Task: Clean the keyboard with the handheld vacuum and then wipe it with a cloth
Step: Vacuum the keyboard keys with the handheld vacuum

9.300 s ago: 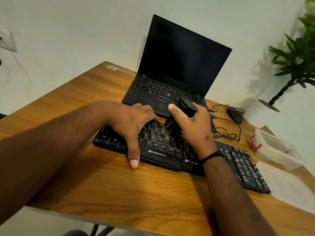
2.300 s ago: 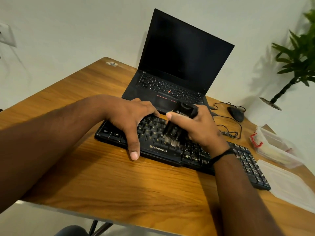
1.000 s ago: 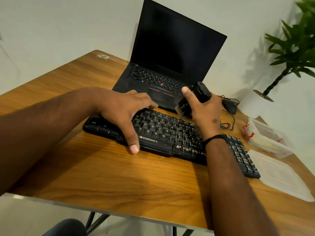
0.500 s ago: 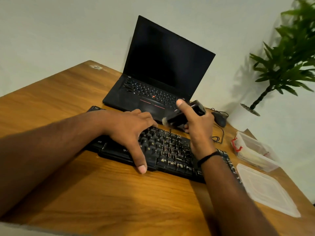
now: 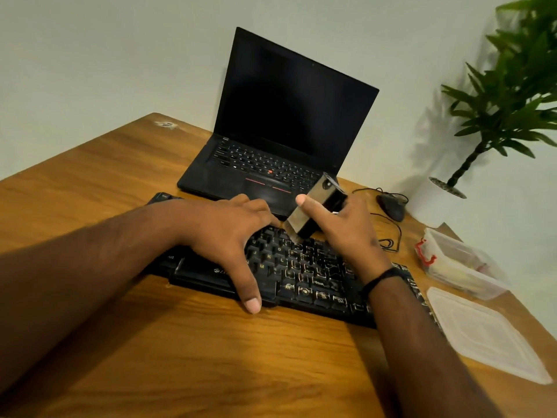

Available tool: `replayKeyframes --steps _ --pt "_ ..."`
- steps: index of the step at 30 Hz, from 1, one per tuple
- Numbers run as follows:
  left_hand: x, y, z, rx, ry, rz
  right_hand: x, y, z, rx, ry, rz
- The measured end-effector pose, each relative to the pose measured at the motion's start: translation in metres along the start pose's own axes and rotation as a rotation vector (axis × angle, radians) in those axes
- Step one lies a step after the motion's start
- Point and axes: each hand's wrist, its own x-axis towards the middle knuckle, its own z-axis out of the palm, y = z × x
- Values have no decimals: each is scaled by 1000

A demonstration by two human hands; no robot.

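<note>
1. Keyboard (image 5: 304, 273) flat on the table (image 5: 211, 357), at 6 o'clock from the laptop (image 5: 271, 164).
2. Left hand (image 5: 229, 233) spread, pressing its left half.
3. Right hand (image 5: 346, 233) gripping the vacuum (image 5: 313, 206), nozzle at the top key row.
4. Mouse (image 5: 390, 206) at 2 o'clock.

We count two hands: left hand (image 5: 224, 233) at 9 o'clock of right hand (image 5: 346, 227). One handheld vacuum (image 5: 315, 208). One keyboard (image 5: 304, 273). One laptop (image 5: 280, 134) at 12 o'clock. One mouse (image 5: 390, 207), one plant (image 5: 506, 95) at 2 o'clock. One container (image 5: 458, 263), one lid (image 5: 482, 330) at 4 o'clock. One table (image 5: 180, 357).
</note>
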Motion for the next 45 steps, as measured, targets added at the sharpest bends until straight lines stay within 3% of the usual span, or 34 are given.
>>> replayKeyframes --steps 4,9,15,19,25,28,31,35,40,43,45 --pt "-1 2 0 -5 7 -7 -2 -4 2 81 -5 -97" --pt "-2 3 1 -14 -8 -37 -2 -1 -18 37 -228 -64" --pt "-2 6 -1 -29 -2 -64 -8 -3 -12 110 -186 -71" --pt "-2 7 -1 -67 -3 -80 -7 -5 -25 90 -230 32" --pt "-3 10 -2 -134 7 -112 -10 -8 -12 -12 -253 -122" --pt "-4 11 -3 -112 4 -107 -2 -3 -16 -127 -121 -101" --pt "-4 11 -3 -88 2 -106 -4 0 -13 -57 -46 -152" --pt "-4 11 -3 -96 -6 -118 -3 -5 -3 -117 -174 -141" --pt "-3 12 -2 -94 -9 -115 -5 -8 -4 -48 -61 -172" --pt "-3 11 -3 -100 -9 -117 -5 -7 -9 -25 -133 -68" --pt "-3 12 -2 -98 -3 -108 -4 -6 -18 -22 -73 -30"
